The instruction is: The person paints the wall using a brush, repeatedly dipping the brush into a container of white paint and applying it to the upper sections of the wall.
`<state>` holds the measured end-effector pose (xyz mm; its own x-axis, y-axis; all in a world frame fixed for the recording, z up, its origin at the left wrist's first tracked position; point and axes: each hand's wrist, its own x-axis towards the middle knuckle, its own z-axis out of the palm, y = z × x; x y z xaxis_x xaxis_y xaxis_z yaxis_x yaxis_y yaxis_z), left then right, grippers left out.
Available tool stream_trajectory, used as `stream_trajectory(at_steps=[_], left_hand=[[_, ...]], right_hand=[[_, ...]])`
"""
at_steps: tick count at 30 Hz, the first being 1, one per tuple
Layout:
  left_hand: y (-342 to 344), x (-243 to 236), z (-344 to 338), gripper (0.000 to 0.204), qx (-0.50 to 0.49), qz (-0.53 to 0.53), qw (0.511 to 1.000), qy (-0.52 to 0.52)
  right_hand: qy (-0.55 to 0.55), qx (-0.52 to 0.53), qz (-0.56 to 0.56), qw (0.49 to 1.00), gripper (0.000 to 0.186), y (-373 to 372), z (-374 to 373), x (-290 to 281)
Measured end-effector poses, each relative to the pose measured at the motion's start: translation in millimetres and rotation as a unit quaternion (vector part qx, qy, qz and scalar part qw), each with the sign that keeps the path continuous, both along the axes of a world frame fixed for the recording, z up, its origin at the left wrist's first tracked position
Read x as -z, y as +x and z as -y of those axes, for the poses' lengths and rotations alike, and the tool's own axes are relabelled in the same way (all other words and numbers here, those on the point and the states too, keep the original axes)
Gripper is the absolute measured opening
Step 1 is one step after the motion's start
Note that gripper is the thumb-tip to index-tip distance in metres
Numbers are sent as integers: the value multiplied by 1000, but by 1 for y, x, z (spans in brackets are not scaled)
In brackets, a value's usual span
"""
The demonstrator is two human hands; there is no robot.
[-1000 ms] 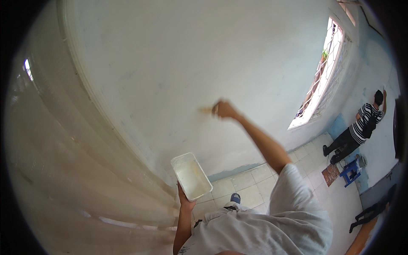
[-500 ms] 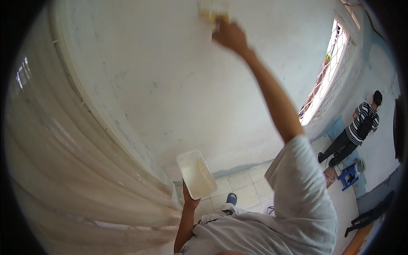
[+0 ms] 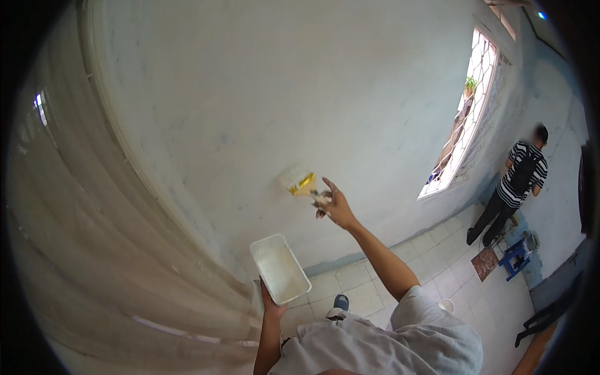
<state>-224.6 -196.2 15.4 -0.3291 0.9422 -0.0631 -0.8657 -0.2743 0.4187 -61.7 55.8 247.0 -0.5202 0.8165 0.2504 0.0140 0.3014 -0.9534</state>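
My right hand [image 3: 334, 206] grips the handle of a wide paintbrush [image 3: 303, 183] with a yellow band and white-coated bristles, held at the pale, mottled wall [image 3: 250, 94], its index finger raised. Below and to the left, my left hand [image 3: 270, 299] holds a white rectangular plastic container [image 3: 280, 265] with pale paint inside, from underneath its left side. The hand's fingers are partly hidden by the container.
A sheer beige curtain [image 3: 106, 237] hangs left. Right are a grilled window [image 3: 462, 112], a person [image 3: 522, 172] in a striped shirt facing the wall, a blue stool [image 3: 514, 259] and a reddish board [image 3: 484, 264]. My slippered foot [image 3: 340, 302] rests on tiles near a white bucket [image 3: 446, 305].
My right hand and the brush rose high on the wall half a second ago and are now back down near the middle of the view. The other person stands turned slightly, arm lowered.
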Motion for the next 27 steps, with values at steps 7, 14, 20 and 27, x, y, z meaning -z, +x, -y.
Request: stream_trajectory(at_steps=[7, 14, 20, 27], left_hand=[[20, 8, 13, 44, 4, -77, 997, -10], [41, 3, 11, 47, 26, -113, 993, 13], [38, -8, 18, 49, -23, -227, 974, 4], [31, -20, 1, 51, -20, -298, 954, 33]], right_hand=[[315, 116, -65, 940, 42, 4, -68, -201], [607, 430, 131, 656, 27, -3, -98, -435], [524, 333, 217, 753, 60, -69, -109, -296], [225, 56, 508, 829, 38, -4, -60, 14]])
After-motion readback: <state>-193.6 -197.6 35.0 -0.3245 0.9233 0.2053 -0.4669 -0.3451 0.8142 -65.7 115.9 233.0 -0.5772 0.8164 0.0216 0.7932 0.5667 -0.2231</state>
